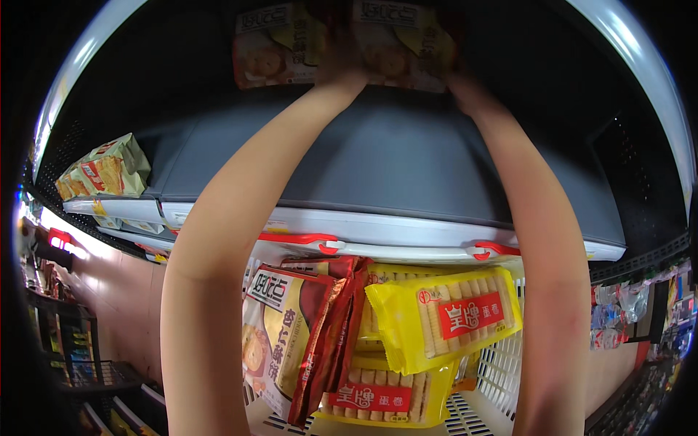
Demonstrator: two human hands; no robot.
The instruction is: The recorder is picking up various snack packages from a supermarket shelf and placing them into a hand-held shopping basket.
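Both arms reach far into a dark store shelf (381, 152). My left hand (341, 62) is in shadow between two biscuit packets, touching or beside the right-hand packet (401, 49); its fingers are hard to see. At that packet's right edge is my right hand (463, 82), also dim and blurred. Another biscuit packet (272, 49) stands to the left. Below the shelf edge, a white plastic basket (496, 381) with a red and white handle (403, 250) holds several red and white biscuit packets (283, 332) and several yellow packs of egg rolls (458, 316).
A pale green snack bag (112, 169) lies at the shelf's left end. The white shelf edge (392, 226) runs across, just above the basket. Black racks (71, 349) stand at the lower left, and bagged goods (616, 316) hang or stand at the right.
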